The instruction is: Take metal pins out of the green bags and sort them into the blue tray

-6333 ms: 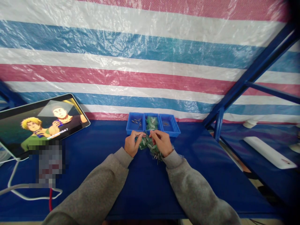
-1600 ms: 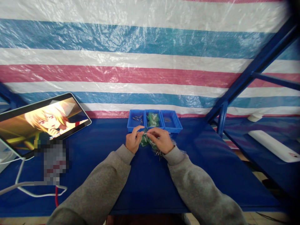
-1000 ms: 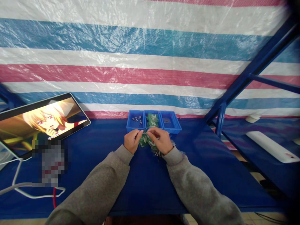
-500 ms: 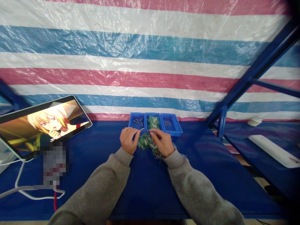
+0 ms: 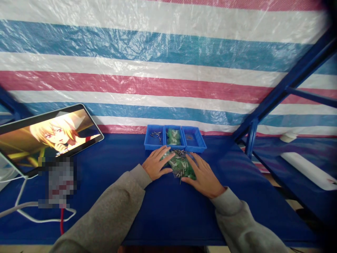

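My left hand (image 5: pixel 157 164) lies with fingers spread at the left side of a pile of small green-and-clear plastic packets (image 5: pixel 179 162). On the pile's right side rests my right hand (image 5: pixel 203 174), its fingers also apart. Thin metal pins (image 5: pixel 180 173) lie loose among the packets, between both hands. Just behind the pile stand three blue bins in a row. Several metal pins lie in the left bin (image 5: pixel 154 146), green packets fill the middle bin (image 5: pixel 173 136), and a small flat piece lies in the right bin (image 5: pixel 196 144).
A tablet (image 5: pixel 56 135) showing a cartoon leans at the left, with white cables (image 5: pixel 34 220) in front of it. A striped plastic sheet (image 5: pixel 158 82) hangs behind the blue table (image 5: pixel 173 218). At the right are a blue metal frame (image 5: pixel 252 138) and a long white object (image 5: pixel 308 171).
Both hands have come down and nearer, from pinching above the packets to lying spread on either side of the pile. The fingers have opened. More loose pins show now.
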`<state>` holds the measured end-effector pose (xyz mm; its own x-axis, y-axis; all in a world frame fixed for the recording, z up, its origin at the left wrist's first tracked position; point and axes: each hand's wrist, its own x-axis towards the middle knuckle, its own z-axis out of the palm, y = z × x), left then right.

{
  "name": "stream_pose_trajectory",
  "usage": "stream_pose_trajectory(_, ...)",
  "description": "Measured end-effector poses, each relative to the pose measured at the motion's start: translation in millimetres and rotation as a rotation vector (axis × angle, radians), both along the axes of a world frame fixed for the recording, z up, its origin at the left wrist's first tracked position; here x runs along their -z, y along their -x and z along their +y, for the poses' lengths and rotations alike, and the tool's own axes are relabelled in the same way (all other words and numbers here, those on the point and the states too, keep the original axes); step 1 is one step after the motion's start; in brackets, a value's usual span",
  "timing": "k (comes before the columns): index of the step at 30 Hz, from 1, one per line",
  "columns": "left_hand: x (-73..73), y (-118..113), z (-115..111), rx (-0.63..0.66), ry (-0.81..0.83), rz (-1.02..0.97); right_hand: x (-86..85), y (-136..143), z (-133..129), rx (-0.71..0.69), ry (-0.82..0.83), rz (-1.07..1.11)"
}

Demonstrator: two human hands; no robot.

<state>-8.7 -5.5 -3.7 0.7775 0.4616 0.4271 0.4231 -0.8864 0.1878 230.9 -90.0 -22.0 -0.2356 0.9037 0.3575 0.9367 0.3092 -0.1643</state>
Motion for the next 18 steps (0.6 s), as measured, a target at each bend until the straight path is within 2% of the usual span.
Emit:
stream_pose_trajectory(3,6.3,-3,-3,0.006,0.084,0.082,21.4,-5,-9,0.078,0.018,-0.071)
stream_pose_trajectory(5,10.6,-4,-3,-0.010,0.126,0.101,28.0,-4,-9,0.098,0.037,-0.068)
stream_pose_trajectory(14,15.3,-6,-4,-0.029,0.186,0.127,29.7,23,1,0.117,0.032,0.002)
stream_pose_trajectory(18,16.5,-6,-3,-0.023,0.192,0.112,28.0,36,7,0.182,0.024,0.029)
